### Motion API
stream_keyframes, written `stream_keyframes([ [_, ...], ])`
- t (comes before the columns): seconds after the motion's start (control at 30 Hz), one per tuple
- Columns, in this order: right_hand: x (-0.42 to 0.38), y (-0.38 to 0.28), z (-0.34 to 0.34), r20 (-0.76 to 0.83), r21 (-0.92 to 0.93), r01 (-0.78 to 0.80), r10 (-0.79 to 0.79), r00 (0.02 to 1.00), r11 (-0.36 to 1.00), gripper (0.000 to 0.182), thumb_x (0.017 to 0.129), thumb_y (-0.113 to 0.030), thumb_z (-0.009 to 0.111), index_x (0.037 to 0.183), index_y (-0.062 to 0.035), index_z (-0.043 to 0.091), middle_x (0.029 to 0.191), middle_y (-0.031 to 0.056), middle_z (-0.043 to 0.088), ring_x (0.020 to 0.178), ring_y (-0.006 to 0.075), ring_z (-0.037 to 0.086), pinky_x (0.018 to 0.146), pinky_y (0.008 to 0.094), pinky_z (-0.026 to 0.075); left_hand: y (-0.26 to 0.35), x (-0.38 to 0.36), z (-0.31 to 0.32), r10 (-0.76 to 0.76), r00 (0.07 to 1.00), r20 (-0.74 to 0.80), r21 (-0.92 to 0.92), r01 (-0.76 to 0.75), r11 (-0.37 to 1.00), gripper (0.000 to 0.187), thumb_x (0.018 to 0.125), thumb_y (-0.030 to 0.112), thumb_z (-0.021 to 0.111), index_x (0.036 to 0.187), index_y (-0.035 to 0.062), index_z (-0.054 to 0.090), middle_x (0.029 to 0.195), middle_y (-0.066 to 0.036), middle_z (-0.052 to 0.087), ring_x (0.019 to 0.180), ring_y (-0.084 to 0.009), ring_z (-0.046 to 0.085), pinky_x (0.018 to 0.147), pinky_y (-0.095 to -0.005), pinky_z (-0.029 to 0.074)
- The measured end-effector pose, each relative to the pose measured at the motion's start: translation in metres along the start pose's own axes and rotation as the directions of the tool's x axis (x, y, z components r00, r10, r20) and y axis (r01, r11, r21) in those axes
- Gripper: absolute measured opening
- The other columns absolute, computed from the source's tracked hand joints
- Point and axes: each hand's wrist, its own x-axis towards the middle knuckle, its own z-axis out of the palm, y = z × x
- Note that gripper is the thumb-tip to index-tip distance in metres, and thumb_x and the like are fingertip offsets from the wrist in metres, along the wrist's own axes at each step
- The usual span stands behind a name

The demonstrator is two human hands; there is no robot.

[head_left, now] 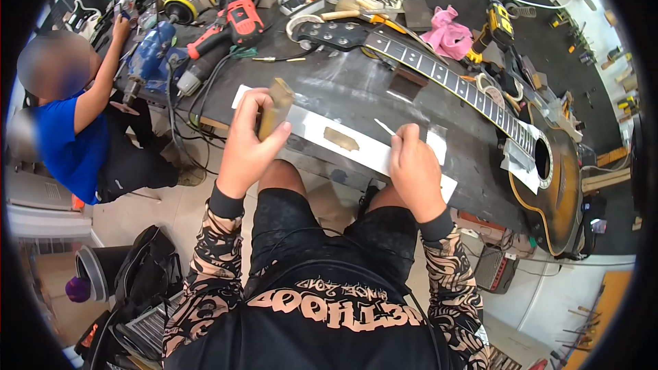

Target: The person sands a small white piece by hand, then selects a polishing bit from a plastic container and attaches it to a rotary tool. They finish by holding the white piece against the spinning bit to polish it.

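Note:
My left hand point(247, 138) is closed around a brownish rectangular block point(277, 104), held upright over the front edge of the bench. My right hand point(415, 173) pinches a thin white stick point(383, 126) whose tip points up and left. Between and beneath both hands, a long white strip point(310, 127) runs along the bench edge. On it lies a small tan rectangular piece point(340, 139). An acoustic guitar point(562, 185) rests to the right, its inlaid fretboard point(449, 79) stretching back across the bench.
Behind the hands are a red power tool point(243, 22), a blue power tool point(152, 51), a pink cloth point(449, 33) and a yellow drill point(498, 22). Cables point(179, 123) hang off the bench at left. A person in a blue shirt point(62, 130) works there.

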Motion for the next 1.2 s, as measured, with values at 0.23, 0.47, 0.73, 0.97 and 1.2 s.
stream_keyframes([
  [0.23, 0.000, 0.000, -0.008, -0.290, -0.025, 0.190, -0.189, 0.938, 0.981, 0.014, 0.103, -0.007, 0.078, 0.113, -0.0045, 0.069, 0.115, 0.0140, 0.066, 0.108, 0.0375, 0.064, 0.094, 0.0500, 0.052, 0.011, 0.010, 0.022, 0.125, 0.991, 0.057, 0.566, -0.135, 0.813, 0.047, 0.088, 0.025, 0.093, 0.124, 0.0099, 0.067, 0.157, -0.014, 0.063, 0.142, -0.0408, 0.060, 0.112, -0.0545, 0.046],
  [0.47, -0.045, 0.007, -0.022, -0.198, 0.039, 0.161, -0.150, 0.969, 0.986, 0.022, 0.095, 0.002, 0.080, 0.116, -0.0045, 0.077, 0.110, 0.0115, 0.067, 0.103, 0.0352, 0.065, 0.094, 0.0483, 0.053, 0.031, 0.007, 0.014, 0.062, 0.957, 0.284, 0.566, -0.219, 0.794, 0.066, 0.084, 0.029, 0.093, 0.144, 0.0100, 0.072, 0.178, -0.009, 0.056, 0.135, -0.0396, 0.061, 0.113, -0.0540, 0.057],
  [0.73, -0.063, 0.017, -0.027, -0.178, 0.102, 0.200, -0.180, 0.967, 0.974, 0.029, 0.095, 0.001, 0.080, 0.123, -0.0050, 0.079, 0.109, 0.0095, 0.068, 0.102, 0.0324, 0.066, 0.092, 0.0462, 0.054, 0.054, -0.010, 0.036, 0.039, 0.938, 0.344, 0.647, -0.268, 0.714, 0.081, 0.084, 0.027, 0.092, 0.161, 0.0169, 0.071, 0.175, -0.009, 0.058, 0.130, -0.0412, 0.061, 0.113, -0.0524, 0.059],
  [0.97, -0.077, 0.038, -0.046, -0.153, 0.024, 0.232, -0.226, 0.962, 0.972, 0.026, 0.096, -0.003, 0.081, 0.121, -0.0045, 0.073, 0.104, 0.0082, 0.066, 0.096, 0.0292, 0.066, 0.087, 0.0434, 0.052, 0.076, -0.022, 0.072, 0.092, 0.935, 0.343, 0.529, -0.273, 0.803, 0.070, 0.086, 0.021, 0.090, 0.154, 0.0129, 0.075, 0.145, -0.012, 0.068, 0.122, -0.0407, 0.062, 0.105, -0.0520, 0.059],
  [1.2, -0.086, 0.046, -0.051, -0.090, -0.008, 0.242, -0.242, 0.966, 0.970, 0.028, 0.096, -0.005, 0.084, 0.122, -0.0051, 0.074, 0.095, 0.0080, 0.067, 0.084, 0.0286, 0.069, 0.079, 0.0423, 0.052, 0.095, -0.023, 0.084, 0.015, 0.937, 0.349, 0.593, -0.234, 0.770, 0.065, 0.086, 0.015, 0.087, 0.149, 0.0090, 0.075, 0.154, -0.012, 0.070, 0.119, -0.0418, 0.065, 0.105, -0.0506, 0.059],
])
